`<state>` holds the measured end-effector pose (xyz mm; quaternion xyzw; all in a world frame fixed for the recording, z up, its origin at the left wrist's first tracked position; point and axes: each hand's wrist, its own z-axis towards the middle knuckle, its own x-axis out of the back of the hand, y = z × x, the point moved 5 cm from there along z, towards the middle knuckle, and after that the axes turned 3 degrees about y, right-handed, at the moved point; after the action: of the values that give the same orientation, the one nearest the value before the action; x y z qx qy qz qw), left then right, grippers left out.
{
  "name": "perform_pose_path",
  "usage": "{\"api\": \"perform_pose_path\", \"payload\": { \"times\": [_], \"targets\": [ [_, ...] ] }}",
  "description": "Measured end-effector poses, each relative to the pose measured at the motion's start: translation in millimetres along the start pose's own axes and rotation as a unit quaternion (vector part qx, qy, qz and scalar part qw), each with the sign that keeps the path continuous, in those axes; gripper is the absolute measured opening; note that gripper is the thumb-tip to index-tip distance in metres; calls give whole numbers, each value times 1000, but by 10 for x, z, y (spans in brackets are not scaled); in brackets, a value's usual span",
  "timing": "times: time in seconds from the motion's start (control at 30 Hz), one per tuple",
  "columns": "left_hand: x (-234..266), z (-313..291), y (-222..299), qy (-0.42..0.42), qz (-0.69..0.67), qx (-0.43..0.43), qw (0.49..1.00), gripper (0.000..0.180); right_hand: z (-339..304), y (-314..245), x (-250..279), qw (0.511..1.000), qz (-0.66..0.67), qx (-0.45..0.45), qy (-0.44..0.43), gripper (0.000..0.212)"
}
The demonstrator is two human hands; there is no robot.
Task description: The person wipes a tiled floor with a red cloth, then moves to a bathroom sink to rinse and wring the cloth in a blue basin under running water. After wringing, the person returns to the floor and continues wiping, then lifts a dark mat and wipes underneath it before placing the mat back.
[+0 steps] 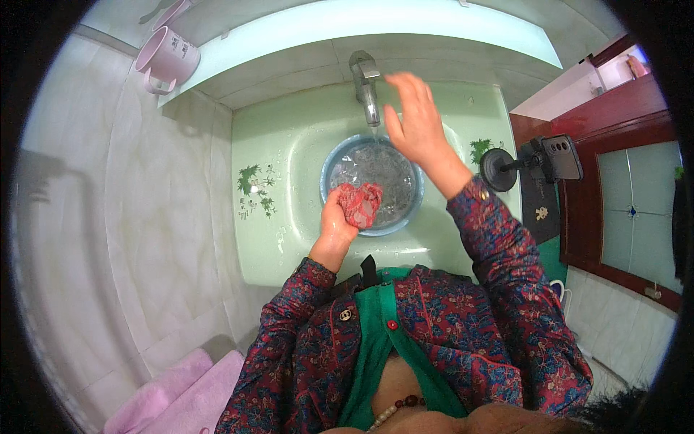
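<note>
My left hand point(336, 226) is closed around a bunched, wet-looking red patterned cloth point(360, 204) over the near left rim of a blue basin point(325, 173). The basin sits in a pale green sink point(282, 253) and holds water with a rippled, bubbly surface. A thin stream falls into it from the chrome faucet point(366, 87). My right hand point(418, 126) is raised just to the right of the faucet, fingers stretched out and slightly blurred, with nothing in it. A small gap shows between its fingertips and the faucet handle.
A pink mug point(168, 59) stands on the glass shelf point(376, 27) at the back. Right of the sink, a phone point(562, 157) is mounted on a round-based stand point(499, 169). Pink towels point(181, 394) hang at the lower left. A red-framed door point(585, 231) is at the right.
</note>
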<state>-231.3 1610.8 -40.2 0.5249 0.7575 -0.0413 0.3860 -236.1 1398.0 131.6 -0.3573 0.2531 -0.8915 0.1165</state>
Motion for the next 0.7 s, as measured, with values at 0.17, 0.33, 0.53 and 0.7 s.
{"api": "perform_pose_path", "payload": {
  "times": [0.17, 0.33, 0.53, 0.7],
  "targets": [
    [-31, -12, 6, 8, 19, -7, 1000, 26, 379, -156, -305, 993, -40, 107, -30, 55],
    [-29, 20, 6, 4, 11, 8, 1000, 27, 25, -160, -435, 995, -49, 81, -33, 57],
    [-141, -36, 44, 0, 49, -6, 999, 32, -150, -98, -286, 995, 61, 65, -41, 57],
    [-320, -112, 115, -113, 34, 28, 993, 35, -859, 64, -282, 968, 166, -161, -101, 35]
  ]
}}
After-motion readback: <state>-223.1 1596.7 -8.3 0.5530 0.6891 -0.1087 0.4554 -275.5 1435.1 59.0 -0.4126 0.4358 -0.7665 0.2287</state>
